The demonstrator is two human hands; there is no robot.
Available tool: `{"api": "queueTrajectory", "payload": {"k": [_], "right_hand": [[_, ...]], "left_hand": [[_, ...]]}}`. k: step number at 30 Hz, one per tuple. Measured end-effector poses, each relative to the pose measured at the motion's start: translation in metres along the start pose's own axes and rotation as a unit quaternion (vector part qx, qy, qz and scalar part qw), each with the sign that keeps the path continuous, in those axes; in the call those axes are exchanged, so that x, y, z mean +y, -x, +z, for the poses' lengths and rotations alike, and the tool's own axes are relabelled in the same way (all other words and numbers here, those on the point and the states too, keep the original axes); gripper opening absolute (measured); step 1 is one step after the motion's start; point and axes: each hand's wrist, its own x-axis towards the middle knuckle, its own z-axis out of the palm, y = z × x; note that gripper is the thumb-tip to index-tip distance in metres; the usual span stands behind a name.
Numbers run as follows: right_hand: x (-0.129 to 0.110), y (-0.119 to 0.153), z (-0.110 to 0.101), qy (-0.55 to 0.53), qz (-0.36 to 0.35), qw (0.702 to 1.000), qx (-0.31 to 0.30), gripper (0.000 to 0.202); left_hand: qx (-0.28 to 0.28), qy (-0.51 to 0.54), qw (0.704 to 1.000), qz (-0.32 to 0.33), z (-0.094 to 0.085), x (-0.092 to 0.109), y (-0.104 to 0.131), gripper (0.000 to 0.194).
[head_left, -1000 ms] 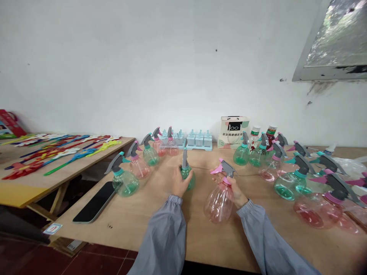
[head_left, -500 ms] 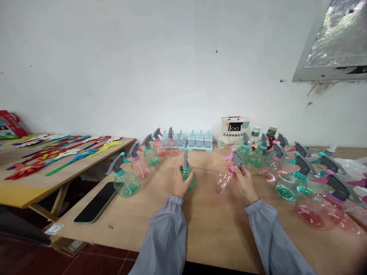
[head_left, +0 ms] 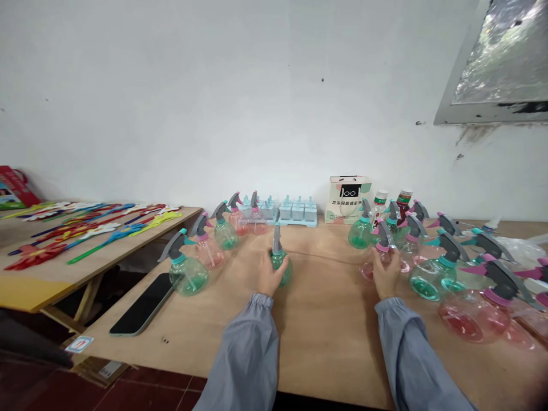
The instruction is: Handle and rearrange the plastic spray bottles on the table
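Observation:
My left hand [head_left: 270, 274] is wrapped round a green spray bottle [head_left: 281, 261] with a grey trigger head, upright on the wooden table. To the right, my right hand [head_left: 386, 273] grips a pink spray bottle [head_left: 367, 269] with a grey and pink head, below its neck; that bottle is upright among the others. Left of my left hand, several pink and green spray bottles stand in a slanting row, with a green spray bottle [head_left: 188, 274] nearest. More stand right of my right hand, including a pink spray bottle [head_left: 475, 317] in front.
A black phone [head_left: 141, 303] lies at the table's left edge. At the back are pale blue ice-pop moulds [head_left: 298, 212], a paper bag [head_left: 347, 201] and two capped bottles. Colourful flower sticks [head_left: 98, 228] cover another table at left.
My right hand has moved right, bringing the pink spray bottle from tilted to upright beside the right-hand group. My left hand stays on the green spray bottle.

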Motion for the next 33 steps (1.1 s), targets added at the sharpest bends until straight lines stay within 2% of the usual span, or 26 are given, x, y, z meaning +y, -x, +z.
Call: {"api": "queueTrajectory", "payload": {"k": [3,5,9,14,18,21,23,26,28,30,33], "right_hand": [[0.008,0.004,0.001,0.025,-0.032,0.998,0.056,0.077],[0.013,0.004,0.001,0.064,-0.045,0.994,0.077,0.078],[0.021,-0.002,0.005,0.109,-0.064,0.99,0.063,0.065],[0.022,-0.009,0.016,0.113,-0.061,0.991,0.047,0.069],[0.015,-0.006,0.014,0.105,-0.073,0.99,0.062,0.078],[-0.006,0.005,0.007,0.069,-0.095,0.99,0.074,0.076],[-0.031,0.015,0.006,0.014,-0.121,0.992,0.022,0.064],[-0.075,0.035,0.012,-0.091,-0.128,0.977,-0.147,0.05],[-0.101,0.047,0.021,-0.139,-0.097,0.954,-0.247,0.057],[-0.117,0.056,0.029,-0.177,-0.05,0.936,-0.301,0.066],[-0.124,0.06,0.036,-0.212,-0.005,0.92,-0.329,0.061]], "left_hand": [[-0.004,-0.003,1.0,0.0,0.0,0.0,0.0,0.036],[-0.004,-0.007,1.0,0.001,-0.001,0.001,0.0,0.036],[-0.012,-0.021,1.0,0.008,-0.002,0.002,0.0,0.037],[-0.013,-0.033,0.999,0.014,-0.002,0.005,0.0,0.034],[-0.031,-0.025,0.999,0.009,-0.002,0.007,0.003,0.035],[-0.051,0.005,0.999,0.008,0.002,0.007,0.007,0.036],[-0.072,0.033,0.997,0.005,0.007,0.009,0.013,0.035],[-0.12,0.057,0.991,0.006,0.016,0.02,0.025,0.036],[-0.159,0.053,0.986,0.018,0.022,0.03,0.036,0.04],[-0.199,0.044,0.978,0.045,0.025,0.038,0.045,0.044],[-0.255,0.028,0.959,0.117,0.022,0.038,0.045,0.053]]}}
